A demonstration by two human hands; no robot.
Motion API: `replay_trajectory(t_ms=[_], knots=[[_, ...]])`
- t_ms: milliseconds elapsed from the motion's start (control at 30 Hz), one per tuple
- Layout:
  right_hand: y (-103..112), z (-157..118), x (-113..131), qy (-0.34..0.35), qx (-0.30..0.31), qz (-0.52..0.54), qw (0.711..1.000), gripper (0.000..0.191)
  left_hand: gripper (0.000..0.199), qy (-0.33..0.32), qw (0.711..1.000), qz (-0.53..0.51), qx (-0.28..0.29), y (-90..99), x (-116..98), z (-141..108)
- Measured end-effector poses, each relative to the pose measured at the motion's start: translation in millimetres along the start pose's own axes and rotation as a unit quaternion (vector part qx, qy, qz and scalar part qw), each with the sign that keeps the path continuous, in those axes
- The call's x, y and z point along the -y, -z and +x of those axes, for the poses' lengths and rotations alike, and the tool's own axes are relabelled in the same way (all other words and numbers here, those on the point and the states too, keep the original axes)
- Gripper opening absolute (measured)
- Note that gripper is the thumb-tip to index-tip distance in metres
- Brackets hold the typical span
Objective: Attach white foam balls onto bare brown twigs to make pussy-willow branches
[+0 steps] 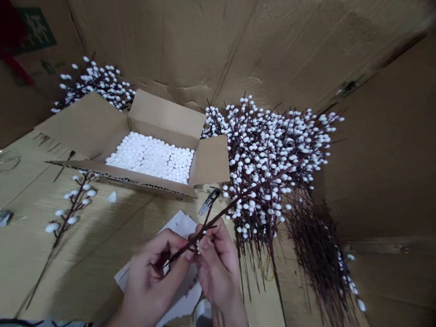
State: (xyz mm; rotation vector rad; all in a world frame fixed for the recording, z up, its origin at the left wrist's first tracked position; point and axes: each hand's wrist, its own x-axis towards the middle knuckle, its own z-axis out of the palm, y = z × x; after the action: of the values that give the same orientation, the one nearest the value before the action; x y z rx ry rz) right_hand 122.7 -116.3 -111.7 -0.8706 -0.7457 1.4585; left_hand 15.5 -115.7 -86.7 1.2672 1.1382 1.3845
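In front of me a dark brown artificial branch [223, 212] slants up to the right over the table, with bare side twigs. My left hand [155, 275] is closed around its lower part, thumb and fingers pinching the stem. My right hand [218, 270] closes on the same branch just above, its thumb and fingertips at a short twig. Tiny white tips show between the fingers; whether a loose berry is pinched there too is hidden. Beneath both hands lies a white paper sheet [184, 293] with some print.
An open cardboard box [155, 181] holds many white foam berries [152, 155]. White-berried branches [264, 157] pile up at right, bare brown stems [317, 253] beside them. A single berried branch [69, 211] lies at left. Thread snips [210, 201] lie by the box. Cardboard walls surround the table.
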Motion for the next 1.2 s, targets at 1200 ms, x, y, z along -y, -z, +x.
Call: replay_trajectory(t_ms=[1200], knots=[[6.3, 0.5, -0.4, 0.022, 0.050, -0.093, 0.994, 0.022, 0.019, -0.001, 1.000, -0.013, 0.011, 1.5, 7.3, -3.7]])
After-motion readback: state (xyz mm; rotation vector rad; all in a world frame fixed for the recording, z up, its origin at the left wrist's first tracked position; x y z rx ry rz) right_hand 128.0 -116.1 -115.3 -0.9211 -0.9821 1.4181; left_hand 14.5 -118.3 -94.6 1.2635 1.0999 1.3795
